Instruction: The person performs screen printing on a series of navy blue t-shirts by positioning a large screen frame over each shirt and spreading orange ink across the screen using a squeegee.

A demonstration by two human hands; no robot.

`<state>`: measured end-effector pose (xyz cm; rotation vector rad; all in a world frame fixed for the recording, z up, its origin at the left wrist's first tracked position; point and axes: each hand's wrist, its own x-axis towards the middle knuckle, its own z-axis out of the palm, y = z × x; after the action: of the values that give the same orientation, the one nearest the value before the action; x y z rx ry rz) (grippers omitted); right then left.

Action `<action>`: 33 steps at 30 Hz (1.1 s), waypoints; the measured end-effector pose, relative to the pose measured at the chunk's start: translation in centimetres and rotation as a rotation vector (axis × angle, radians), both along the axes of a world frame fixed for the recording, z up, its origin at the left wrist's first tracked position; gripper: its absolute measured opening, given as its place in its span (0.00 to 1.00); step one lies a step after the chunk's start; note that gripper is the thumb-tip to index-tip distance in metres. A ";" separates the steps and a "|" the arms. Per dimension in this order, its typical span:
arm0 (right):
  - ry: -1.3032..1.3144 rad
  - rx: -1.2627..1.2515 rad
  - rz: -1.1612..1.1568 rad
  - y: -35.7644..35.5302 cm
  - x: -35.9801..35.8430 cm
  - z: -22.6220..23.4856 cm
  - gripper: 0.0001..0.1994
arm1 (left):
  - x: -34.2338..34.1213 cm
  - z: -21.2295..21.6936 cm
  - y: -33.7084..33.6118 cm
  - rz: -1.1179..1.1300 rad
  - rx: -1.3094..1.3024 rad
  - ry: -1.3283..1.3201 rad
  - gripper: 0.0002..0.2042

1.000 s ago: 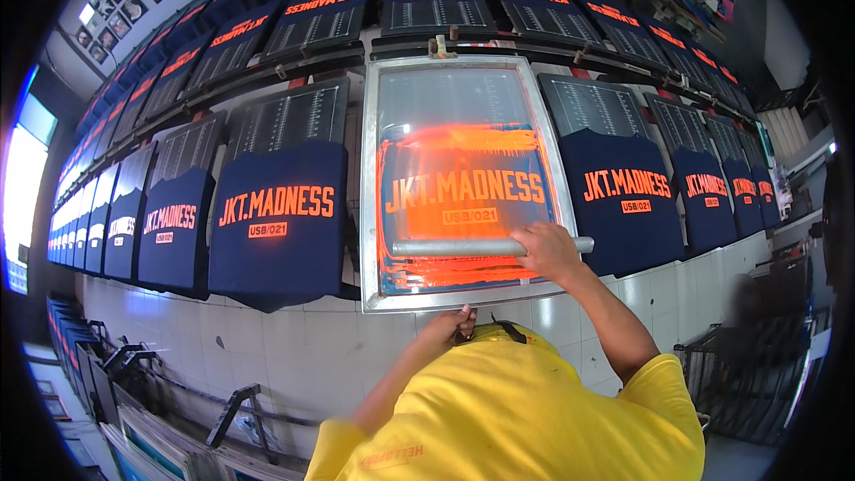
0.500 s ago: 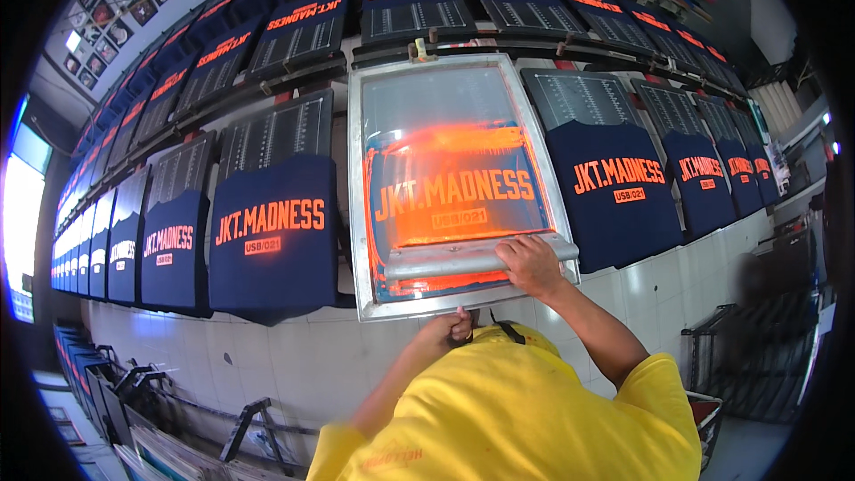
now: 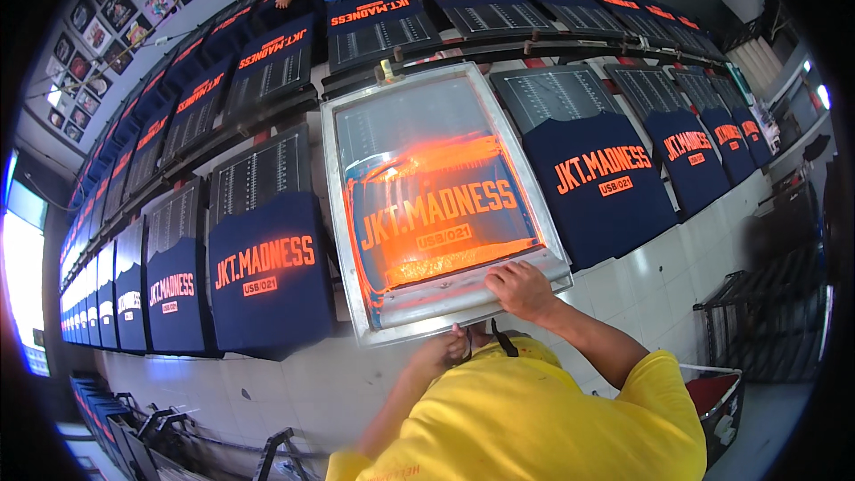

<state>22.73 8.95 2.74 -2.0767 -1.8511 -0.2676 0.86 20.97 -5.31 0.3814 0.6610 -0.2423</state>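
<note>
1. I have my right hand (image 3: 521, 292) clamped on the right end of the silver squeegee (image 3: 427, 297), lower center of the picture.
2. My left hand (image 3: 438, 347) curls at the lower rim of the screen frame (image 3: 340, 205); I cannot tell whether it grips.
3. Orange ink (image 3: 445, 261) lies just above the squeegee.
4. I see navy shirts (image 3: 592, 223) on both sides.

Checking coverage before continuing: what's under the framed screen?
Through the framed screen, navy fabric and orange lettering show; whether the lettering sits on screen or fabric isn't clear. The silver squeegee and right hand hide whatever lies directly beneath them.
</note>
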 end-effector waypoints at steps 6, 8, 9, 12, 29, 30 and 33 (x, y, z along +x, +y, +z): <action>0.054 -0.061 0.008 0.5 0.5 0.4 0.07 | -1.6 3.1 0.4 -0.406 0.965 -0.040 0.17; 0.066 -0.082 0.003 0.5 0.5 0.4 0.08 | -2.3 9.0 0.8 -0.301 1.355 -0.021 0.15; 0.064 -0.089 0.003 0.5 0.6 0.5 0.08 | -2.6 11.0 1.1 -0.235 1.545 -0.009 0.14; 0.077 -0.101 0.011 0.8 0.8 0.8 0.08 | -2.9 15.6 4.5 -0.112 2.219 -0.176 0.17; 0.067 -0.236 -0.208 -4.6 5.2 1.1 0.11 | 0.0 9.4 8.8 -0.619 2.313 0.082 0.14; 0.075 -0.216 -0.193 -4.5 5.4 1.1 0.11 | -0.1 9.3 8.8 -0.612 2.289 0.098 0.15; 0.092 -0.183 -0.168 -4.4 5.5 1.2 0.11 | -0.3 9.6 8.5 -0.592 2.257 0.092 0.17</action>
<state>28.26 4.51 3.95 -2.3300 -1.7074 -0.0432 0.56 29.45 4.31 2.7534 0.6335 0.0522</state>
